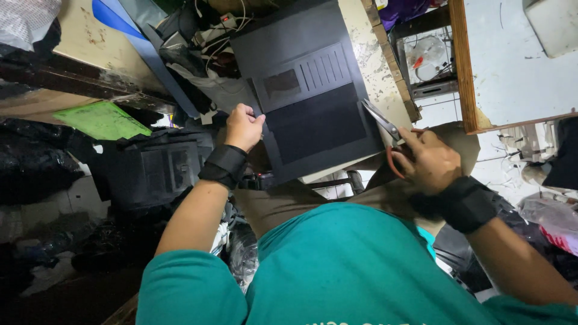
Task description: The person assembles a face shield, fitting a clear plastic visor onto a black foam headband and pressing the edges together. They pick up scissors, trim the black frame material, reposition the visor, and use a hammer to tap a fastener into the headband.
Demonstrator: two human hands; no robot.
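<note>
A large black flat panel with a ribbed section lies over a worn pale bench top. My left hand grips the panel's left edge near its lower corner. My right hand holds a pair of red-handled scissors, whose blades are open at the panel's right edge. Both wrists wear black bands. My teal shirt fills the lower view.
A tangle of white cables and a power strip sits behind the panel. A green sheet lies at left above dark machine parts. A wooden-edged white table stands at right, with clutter on the tiled floor.
</note>
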